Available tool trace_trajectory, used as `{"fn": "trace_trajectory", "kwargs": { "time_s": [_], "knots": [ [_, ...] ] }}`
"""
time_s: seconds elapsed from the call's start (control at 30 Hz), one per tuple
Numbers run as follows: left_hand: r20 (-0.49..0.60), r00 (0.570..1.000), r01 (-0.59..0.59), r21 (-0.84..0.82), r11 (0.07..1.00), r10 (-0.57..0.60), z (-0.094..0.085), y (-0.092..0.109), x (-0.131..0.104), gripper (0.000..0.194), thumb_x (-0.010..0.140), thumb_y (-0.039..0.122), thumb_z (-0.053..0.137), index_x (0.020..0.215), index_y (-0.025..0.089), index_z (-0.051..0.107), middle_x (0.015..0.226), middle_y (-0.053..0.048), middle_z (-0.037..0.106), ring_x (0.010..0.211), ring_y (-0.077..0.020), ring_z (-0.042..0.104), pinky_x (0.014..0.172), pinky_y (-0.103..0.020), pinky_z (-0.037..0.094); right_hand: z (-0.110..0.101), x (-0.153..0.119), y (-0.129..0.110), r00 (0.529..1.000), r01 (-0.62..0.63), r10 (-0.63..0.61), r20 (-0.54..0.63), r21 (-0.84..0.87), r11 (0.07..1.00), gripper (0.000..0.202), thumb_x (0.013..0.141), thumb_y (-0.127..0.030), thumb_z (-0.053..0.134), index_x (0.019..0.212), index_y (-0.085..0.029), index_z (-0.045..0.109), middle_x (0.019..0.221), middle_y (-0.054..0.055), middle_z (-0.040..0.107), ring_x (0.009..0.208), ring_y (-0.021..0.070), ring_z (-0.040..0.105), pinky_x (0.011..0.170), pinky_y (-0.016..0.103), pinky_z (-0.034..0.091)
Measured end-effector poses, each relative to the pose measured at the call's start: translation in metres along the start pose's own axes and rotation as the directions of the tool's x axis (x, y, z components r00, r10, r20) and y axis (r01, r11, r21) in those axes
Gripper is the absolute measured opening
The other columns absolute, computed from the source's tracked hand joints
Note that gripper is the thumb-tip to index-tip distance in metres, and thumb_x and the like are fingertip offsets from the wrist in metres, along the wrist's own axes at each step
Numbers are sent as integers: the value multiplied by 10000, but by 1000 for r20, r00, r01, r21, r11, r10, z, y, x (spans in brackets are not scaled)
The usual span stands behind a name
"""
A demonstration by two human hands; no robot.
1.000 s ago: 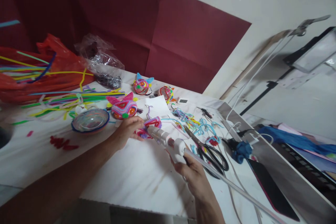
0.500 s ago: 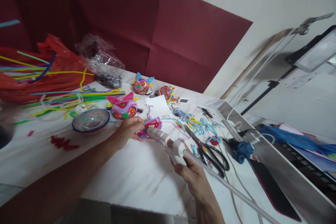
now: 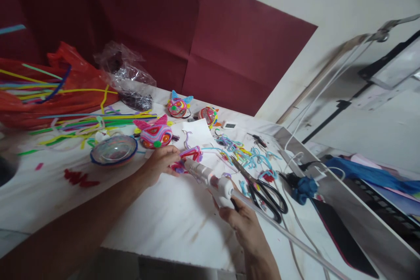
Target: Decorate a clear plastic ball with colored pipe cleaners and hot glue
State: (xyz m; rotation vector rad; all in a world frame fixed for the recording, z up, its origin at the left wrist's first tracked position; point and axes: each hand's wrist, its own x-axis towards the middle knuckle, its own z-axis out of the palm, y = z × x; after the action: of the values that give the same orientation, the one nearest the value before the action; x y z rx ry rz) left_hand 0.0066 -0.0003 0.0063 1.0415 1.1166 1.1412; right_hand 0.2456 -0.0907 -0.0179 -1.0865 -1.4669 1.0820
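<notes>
My left hand (image 3: 163, 162) pinches a small piece of coiled pink, red and purple pipe cleaner (image 3: 192, 154) above the white table. Wrapped round a white glue gun (image 3: 205, 176), my right hand (image 3: 239, 216) holds its nozzle against that piece. Just behind my left hand sits a pink-eared animal face (image 3: 155, 133) covered in pipe cleaners. A clear bowl (image 3: 113, 151) with a blue rim lies left of it. Black-handled scissors (image 3: 262, 188) rest open to the right of the glue gun.
Two smaller animal faces, one blue-eared (image 3: 177, 106), stand at the back. A red bag (image 3: 75, 78) and loose pipe cleaners are at left. Coloured scraps (image 3: 251, 157), cables and a black phone-like slab (image 3: 343, 236) lie at right. White paper (image 3: 198, 133) is behind my hands.
</notes>
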Motion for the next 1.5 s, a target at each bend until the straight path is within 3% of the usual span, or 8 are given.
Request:
{"fn": "trace_trajectory", "kwargs": {
  "time_s": [0.17, 0.3, 0.5, 0.6, 0.73, 0.9, 1.2, 1.5],
  "knots": [
    [3, 1000, 3, -11, 1000, -3, -1, -1, 1, 171, 571, 287, 727, 639, 178, 614, 629, -9, 585, 578, -173, 589, 478, -301, 572, -5, -4, 5, 999, -39, 42, -23, 140, 989, 374, 654, -214, 641, 1007, -202, 764, 873, 38, 695, 829, 235, 586, 735, 318, 451],
    [-3, 1000, 11, -18, 1000, -11, -3, -4, 3, 154, 593, 262, 723, 650, 176, 607, 610, 0, 558, 594, -165, 571, 506, -296, 576, -7, -7, -1, 995, -64, 82, -62, 251, 966, 354, 597, -202, 654, 928, -204, 780, 774, 35, 694, 677, 190, 528, 648, 307, 433],
    [-7, 1000, 23, -27, 999, -23, -3, -4, 4, 189, 587, 285, 756, 651, 183, 610, 610, 5, 548, 590, -163, 563, 508, -295, 572, -4, -5, -19, 977, -115, 174, -122, 386, 915, 291, 502, -221, 660, 757, -189, 796, 583, 20, 630, 497, 113, 400, 476, 241, 320],
    [5, 999, 32, -25, 999, -32, -3, -4, 3, 215, 599, 312, 767, 659, 181, 608, 616, -1, 574, 598, -170, 583, 523, -302, 572, -4, -1, -20, 972, -105, 180, -152, 405, 908, 283, 491, -218, 656, 732, -178, 799, 573, 32, 629, 498, 113, 422, 435, 212, 258],
    [16, 999, 41, -30, 999, -41, -2, -2, 2, 228, 570, 316, 775, 673, 184, 620, 620, 1, 588, 592, -169, 586, 514, -298, 571, -5, 4, -16, 950, -149, 244, -193, 405, 902, 312, 502, -233, 665, 770, -174, 813, 596, 40, 657, 426, 71, 334, 388, 196, 137],
    [22, 999, 40, -35, 999, -39, 1, 4, -1, 236, 532, 306, 760, 679, 177, 628, 628, 6, 589, 577, -159, 580, 504, -312, 590, -6, 10, -12, 954, -118, 208, -215, 369, 922, 345, 503, -215, 658, 804, -190, 826, 653, 46, 692, 568, 140, 511, 483, 224, 338],
    [33, 999, 37, -33, 999, -36, 1, 4, -3, 207, 544, 284, 733, 671, 170, 616, 623, 13, 578, 569, -148, 577, 504, -327, 602, -5, 9, -6, 960, -122, 199, -199, 342, 932, 332, 542, -201, 666, 840, -200, 813, 660, 11, 673, 597, 149, 500, 550, 255, 373],
    [9, 999, 36, -45, 998, -36, 2, 7, -4, 219, 510, 294, 727, 654, 161, 629, 607, 6, 571, 560, -162, 579, 481, -358, 604, -11, 7, 4, 966, -117, 178, -189, 298, 947, 372, 595, -191, 677, 944, -218, 800, 866, 32, 744, 810, 235, 618, 767, 338, 471]
  ]
}}
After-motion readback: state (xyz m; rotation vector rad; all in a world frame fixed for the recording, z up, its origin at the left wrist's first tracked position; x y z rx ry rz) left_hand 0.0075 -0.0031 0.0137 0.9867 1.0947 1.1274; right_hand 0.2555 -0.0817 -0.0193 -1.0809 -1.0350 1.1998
